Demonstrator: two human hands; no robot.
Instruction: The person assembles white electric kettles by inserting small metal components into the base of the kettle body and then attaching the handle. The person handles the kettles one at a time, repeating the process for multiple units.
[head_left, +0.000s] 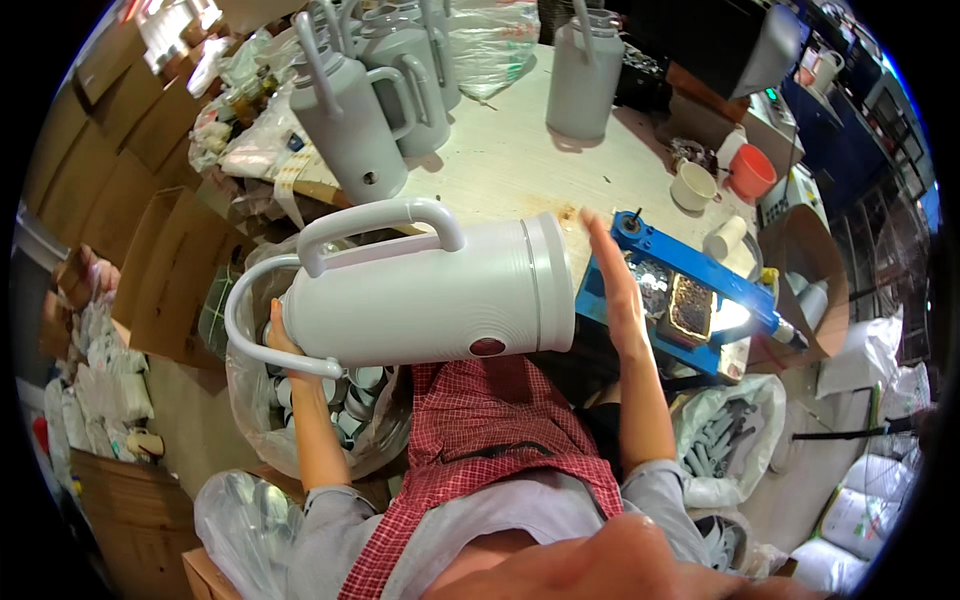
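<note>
A large light-grey jug body [430,300] lies on its side in front of me, with a fixed handle on top and a curved bail handle at its neck end. My left hand [285,335] grips the neck end; most of the fingers are hidden behind the jug. At the base end, my right hand [618,295] is held upright and flat with its fingers straight, a little apart from the base. A dark round spot [487,346] shows low on the jug's side. Just right of that hand sits a blue metal fixture [660,235] with a lit lamp.
Similar grey jugs [345,120] stand on the white table [490,150], and a single jug [585,80] farther right. Cream and orange cups [750,170] sit near the right edge. Below are bags of grey parts [725,440]; cardboard boxes [165,270] line the left.
</note>
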